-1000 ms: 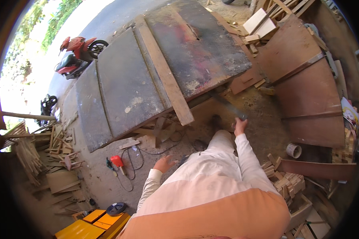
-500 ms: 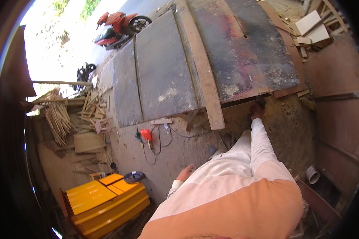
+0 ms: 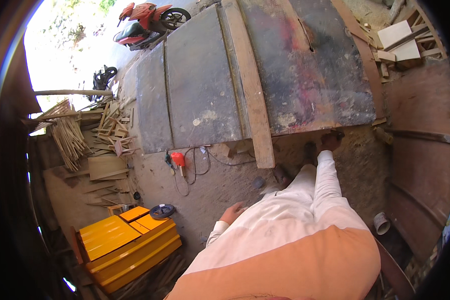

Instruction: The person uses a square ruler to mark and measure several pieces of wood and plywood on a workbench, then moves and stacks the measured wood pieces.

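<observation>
My right arm reaches forward to the near edge of a large, worn tabletop with grey and red paint stains. There my right hand is closed round a small dark thing just below the edge, in shadow, and its kind is not clear. My left hand hangs low beside my body with its fingers loosely apart. It seems to hold nothing, though the shirt covers part of it. A long wooden plank lies across the tabletop, its near end jutting past the edge.
On the floor left of my feet are a red power tool and its looped cord. A yellow cabinet carries a dark round disc. Wood scraps lie at left, a white can at right, and a red motorcycle stands beyond.
My right hand has drawn slightly back from under the table edge, still closed. My left hand has moved a little left. The view has shifted slightly.
</observation>
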